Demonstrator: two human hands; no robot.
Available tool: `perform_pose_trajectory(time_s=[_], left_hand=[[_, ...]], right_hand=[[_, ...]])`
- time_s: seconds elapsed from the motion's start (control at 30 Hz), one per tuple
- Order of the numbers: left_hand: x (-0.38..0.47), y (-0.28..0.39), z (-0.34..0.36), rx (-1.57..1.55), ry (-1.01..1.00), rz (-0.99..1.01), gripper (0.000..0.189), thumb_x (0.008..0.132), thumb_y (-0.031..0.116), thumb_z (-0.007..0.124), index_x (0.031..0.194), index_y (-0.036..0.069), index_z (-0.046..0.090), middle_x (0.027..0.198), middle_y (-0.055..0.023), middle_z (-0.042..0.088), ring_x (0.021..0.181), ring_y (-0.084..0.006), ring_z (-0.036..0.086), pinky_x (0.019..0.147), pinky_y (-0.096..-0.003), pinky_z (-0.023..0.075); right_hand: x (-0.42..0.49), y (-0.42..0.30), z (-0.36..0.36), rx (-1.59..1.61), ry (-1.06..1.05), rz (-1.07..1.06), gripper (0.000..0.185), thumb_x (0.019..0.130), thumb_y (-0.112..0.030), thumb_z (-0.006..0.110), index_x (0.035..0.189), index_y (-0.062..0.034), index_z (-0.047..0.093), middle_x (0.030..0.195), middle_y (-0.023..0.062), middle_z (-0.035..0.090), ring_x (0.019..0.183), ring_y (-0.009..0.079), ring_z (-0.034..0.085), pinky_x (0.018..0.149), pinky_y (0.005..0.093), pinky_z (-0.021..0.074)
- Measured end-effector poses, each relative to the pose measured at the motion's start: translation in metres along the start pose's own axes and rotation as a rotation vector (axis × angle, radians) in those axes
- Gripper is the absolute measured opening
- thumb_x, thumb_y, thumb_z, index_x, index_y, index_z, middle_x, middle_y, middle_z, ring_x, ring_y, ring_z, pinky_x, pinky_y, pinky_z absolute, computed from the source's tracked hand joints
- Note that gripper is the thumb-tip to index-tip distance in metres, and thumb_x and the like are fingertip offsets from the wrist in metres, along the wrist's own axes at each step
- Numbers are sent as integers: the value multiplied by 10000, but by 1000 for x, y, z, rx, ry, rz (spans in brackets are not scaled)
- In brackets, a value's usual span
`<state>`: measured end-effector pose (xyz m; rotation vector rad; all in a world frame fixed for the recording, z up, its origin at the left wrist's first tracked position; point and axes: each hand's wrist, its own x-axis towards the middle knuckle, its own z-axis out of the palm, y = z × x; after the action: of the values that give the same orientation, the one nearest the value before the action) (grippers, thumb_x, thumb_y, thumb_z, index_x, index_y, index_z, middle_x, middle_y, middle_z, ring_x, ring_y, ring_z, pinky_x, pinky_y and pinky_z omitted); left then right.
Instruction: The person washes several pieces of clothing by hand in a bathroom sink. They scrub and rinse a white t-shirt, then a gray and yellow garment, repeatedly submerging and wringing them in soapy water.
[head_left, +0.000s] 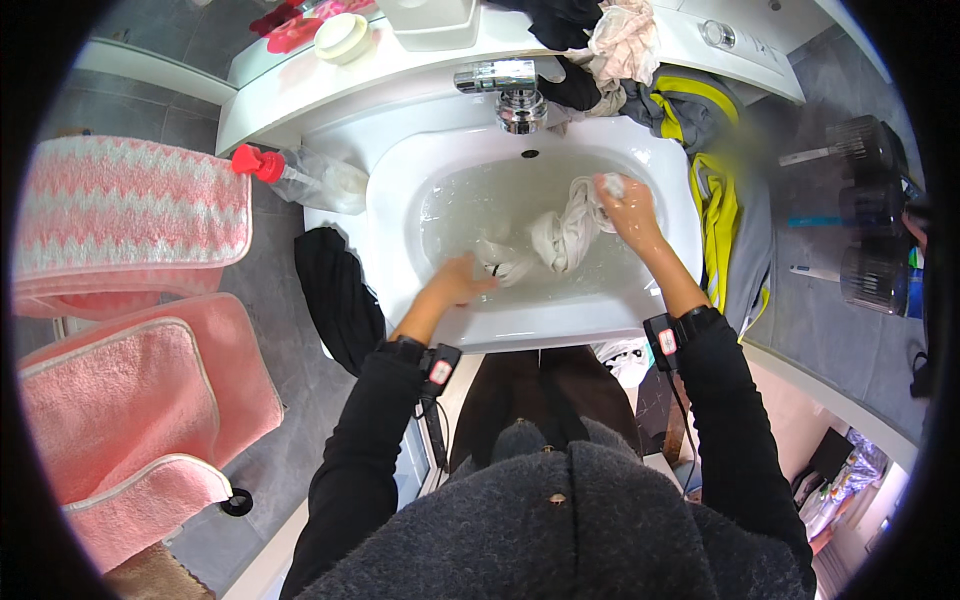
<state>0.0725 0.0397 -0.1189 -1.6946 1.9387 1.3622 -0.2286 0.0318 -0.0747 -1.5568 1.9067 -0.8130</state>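
Note:
A white garment lies bunched and wet in the white washbasin, partly under cloudy water. Near the basin's right side, my right hand grips one gathered end of it, a bit of white cloth showing above the fingers. My left hand is over the front left of the water, thumb apart from the fingers, beside a dark-striped part of the cloth. Its fingertips are blurred, and whether they touch the fabric is hard to see. A chrome faucet stands at the back of the basin.
A transparent bottle with a red pump lies left of the basin, above a black garment. A grey and yellow garment drapes over the right edge. Black and pale pink clothes pile behind the faucet. Pink towels hang at left.

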Motion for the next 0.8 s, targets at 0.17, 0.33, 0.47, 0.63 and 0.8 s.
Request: perform_pose_trajectory(time_s=[0.17, 0.33, 0.47, 0.63, 0.8], left_hand=[[30, 7, 32, -661, 3, -118, 474, 746, 165, 741, 1108, -9, 488, 871, -146, 606, 690, -232, 646, 521, -290, 493], [14, 19, 41, -647, 454, 165, 320, 652, -33, 699, 925, 63, 563, 963, -131, 561, 889, -295, 557, 720, -354, 477], [-27, 36, 43, -316, 736, 601, 241, 634, -106, 621, 788, 76, 591, 1111, -143, 510, 1077, -350, 465, 894, -423, 413], [-55, 47, 21, -666, 572, 658, 390, 702, -41, 666, 1066, 42, 554, 1257, -126, 453, 1161, -293, 455, 948, -396, 418], [-44, 65, -17, -867, 423, 436, 722, 719, 107, 803, 1323, -1, 422, 1298, -113, 486, 1204, -204, 476, 985, -341, 421]], right_hand=[[-7, 6, 42, -778, 62, -652, 282, 686, -112, 680, 936, 13, 637, 1136, 172, 573, 1131, 353, 475, 882, 440, 445], [-13, -12, 96, 181, -754, 261, 225, 847, -206, 651, 952, -22, 572, 979, 153, 620, 937, 244, 616, 812, 376, 499], [-8, -29, 85, 986, -647, 678, 153, 857, -142, 630, 962, -37, 594, 964, 79, 642, 839, 179, 631, 769, 316, 511], [-15, -41, 56, 1372, -562, 313, 219, 772, 17, 559, 974, -42, 619, 948, 49, 648, 848, 154, 632, 796, 300, 514], [-20, -55, 23, 1358, -649, 327, 281, 740, 39, 532, 993, -64, 598, 942, 10, 621, 882, 122, 597, 806, 261, 469]])
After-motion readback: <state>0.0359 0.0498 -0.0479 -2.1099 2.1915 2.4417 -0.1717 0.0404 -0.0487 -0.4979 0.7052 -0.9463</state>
